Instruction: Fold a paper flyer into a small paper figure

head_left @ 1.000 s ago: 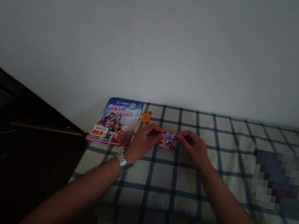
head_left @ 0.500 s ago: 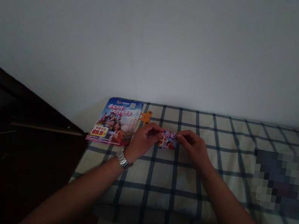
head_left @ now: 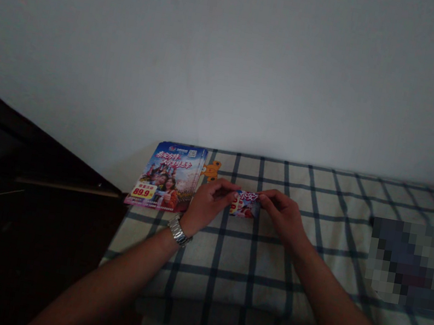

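We pinched a small, already folded leaflet [head_left: 244, 203] between our left hand [head_left: 205, 205] and right hand [head_left: 281, 215], one end each. The stack of leaflets [head_left: 167, 176] beside them lay unfolded.

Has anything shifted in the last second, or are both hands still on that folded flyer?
Nothing visibly changed. The left hand and right hand still pinch the small folded colourful paper flyer by its ends; the flat flyer stack on the checked cloth has not moved.
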Demonstrator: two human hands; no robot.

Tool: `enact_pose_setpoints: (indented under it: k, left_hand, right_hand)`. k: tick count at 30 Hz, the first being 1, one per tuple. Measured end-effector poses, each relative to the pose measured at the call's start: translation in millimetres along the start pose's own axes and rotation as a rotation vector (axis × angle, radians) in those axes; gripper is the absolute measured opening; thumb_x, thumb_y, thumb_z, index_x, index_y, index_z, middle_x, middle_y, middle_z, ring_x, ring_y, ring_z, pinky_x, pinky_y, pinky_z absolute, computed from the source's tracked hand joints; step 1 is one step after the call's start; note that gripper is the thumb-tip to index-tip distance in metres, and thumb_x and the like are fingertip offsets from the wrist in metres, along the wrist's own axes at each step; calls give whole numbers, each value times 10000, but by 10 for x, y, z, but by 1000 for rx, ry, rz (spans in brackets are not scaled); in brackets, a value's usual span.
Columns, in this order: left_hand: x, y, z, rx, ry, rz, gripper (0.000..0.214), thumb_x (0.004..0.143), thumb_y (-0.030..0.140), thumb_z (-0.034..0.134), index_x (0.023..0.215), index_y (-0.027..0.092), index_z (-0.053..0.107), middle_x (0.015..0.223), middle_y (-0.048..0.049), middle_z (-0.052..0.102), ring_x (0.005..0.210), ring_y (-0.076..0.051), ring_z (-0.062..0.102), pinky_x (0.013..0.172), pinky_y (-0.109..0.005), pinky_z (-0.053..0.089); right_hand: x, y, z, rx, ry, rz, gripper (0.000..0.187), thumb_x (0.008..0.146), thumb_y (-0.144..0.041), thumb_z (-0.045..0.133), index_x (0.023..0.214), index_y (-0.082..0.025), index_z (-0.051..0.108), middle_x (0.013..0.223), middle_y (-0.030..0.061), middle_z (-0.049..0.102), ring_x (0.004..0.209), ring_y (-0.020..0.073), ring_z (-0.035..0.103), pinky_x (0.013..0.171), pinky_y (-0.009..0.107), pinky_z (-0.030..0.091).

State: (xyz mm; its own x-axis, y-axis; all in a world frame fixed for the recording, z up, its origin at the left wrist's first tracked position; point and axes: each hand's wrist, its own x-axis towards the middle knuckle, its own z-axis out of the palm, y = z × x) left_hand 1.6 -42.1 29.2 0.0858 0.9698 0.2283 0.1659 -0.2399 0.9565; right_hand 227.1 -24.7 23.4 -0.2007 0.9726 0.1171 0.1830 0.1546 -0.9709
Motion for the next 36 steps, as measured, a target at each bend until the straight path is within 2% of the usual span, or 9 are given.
enact_pose_setpoints:
  k: [9,16,22,36]
  left_hand:
    - [2,-25,27,-72,-1,-37,201,877,331,755,989,189,669,920,-37,736,836,-162,717,785,-300,606]
    - [-8,-37,18,-52,26,-26,204,883,364,743,957,191,666,902,-29,735,835,-168,718,773,-306,606]
    - [-4,-37,13,-49,15,-23,180,881,342,753,951,197,674,900,-26,727,828,-163,715,774,-303,603]
    - [-13,-24,35,-52,-15,-23,169,895,343,736,950,197,669,903,-23,726,830,-157,714,794,-306,605]
  right_hand:
    - [-7,-9,17,-28,52,-14,300,896,-513,693,873,-216,731,828,39,747,772,201,682,728,326,556]
    - [1,-37,40,13,18,11,330,849,-544,735,946,-229,743,918,53,785,859,228,730,797,365,606]
    - [-2,-60,59,11,-4,45,309,836,-528,753,888,-224,740,852,51,791,787,223,741,727,351,618]
    - [-9,15,39,-19,23,21,315,847,-517,753,906,-209,732,827,47,784,746,216,735,684,337,608]
